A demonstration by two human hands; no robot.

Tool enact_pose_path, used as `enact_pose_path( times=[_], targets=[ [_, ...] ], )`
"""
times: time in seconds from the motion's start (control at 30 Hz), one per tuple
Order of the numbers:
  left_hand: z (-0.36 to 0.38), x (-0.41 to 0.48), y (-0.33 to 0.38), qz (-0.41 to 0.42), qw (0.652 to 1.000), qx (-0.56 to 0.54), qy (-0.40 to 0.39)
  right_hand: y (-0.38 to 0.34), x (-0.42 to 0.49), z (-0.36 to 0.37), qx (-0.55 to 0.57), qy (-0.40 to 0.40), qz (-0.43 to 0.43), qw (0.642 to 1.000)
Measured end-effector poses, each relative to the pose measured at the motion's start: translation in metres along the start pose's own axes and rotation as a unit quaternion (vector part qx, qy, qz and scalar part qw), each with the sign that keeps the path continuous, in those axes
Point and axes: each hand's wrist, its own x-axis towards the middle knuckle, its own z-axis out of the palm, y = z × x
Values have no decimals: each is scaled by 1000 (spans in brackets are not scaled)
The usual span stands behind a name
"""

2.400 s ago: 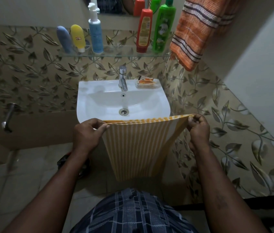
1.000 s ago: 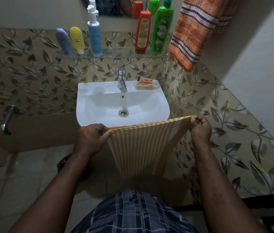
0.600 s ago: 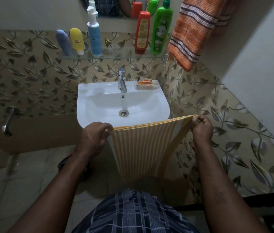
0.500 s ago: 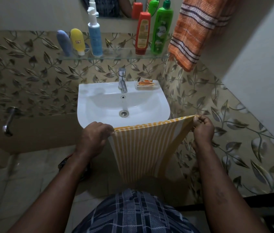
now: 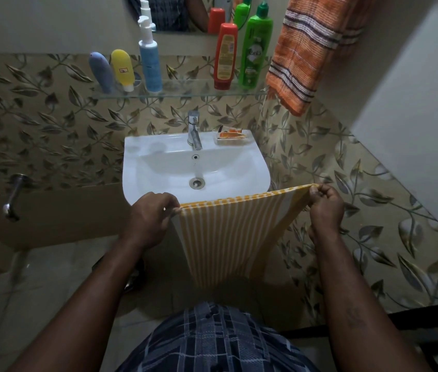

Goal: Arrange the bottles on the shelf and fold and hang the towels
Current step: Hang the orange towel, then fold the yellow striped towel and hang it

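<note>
Holding yellow towel taut by top edge: left grip clamped on left corner, right grip pinching rt corner. Hanging down just in front of sink rim. Above: 5 bottles upright on glass shelf, orange towel hung at shelf's rt end.

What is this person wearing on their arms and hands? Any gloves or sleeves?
Neither left hand nor right hand has a glove or watch, and both forearms show no sleeve. The right forearm bears a faint dark mark. Below is a blue checked garment.
</note>
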Motion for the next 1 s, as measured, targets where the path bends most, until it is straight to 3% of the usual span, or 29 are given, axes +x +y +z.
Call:
enact_pose_path(
  times=[0.27,0.47,0.6,1.0],
  targets=[
    [13,1,-3,-20,995,94,-29,2,-4,0,-20,-10,-6,1000],
    [12,1,6,-91,996,11,4,-1,-6,0,-14,-20,-8,1000],
    [10,2,15,-207,970,-127,19,-2,-9,1,-14,-17,-8,1000],
    [-7,-6,13,-109,980,-150,68,-1,-8,0,-21,-3,24,999]
  ],
)
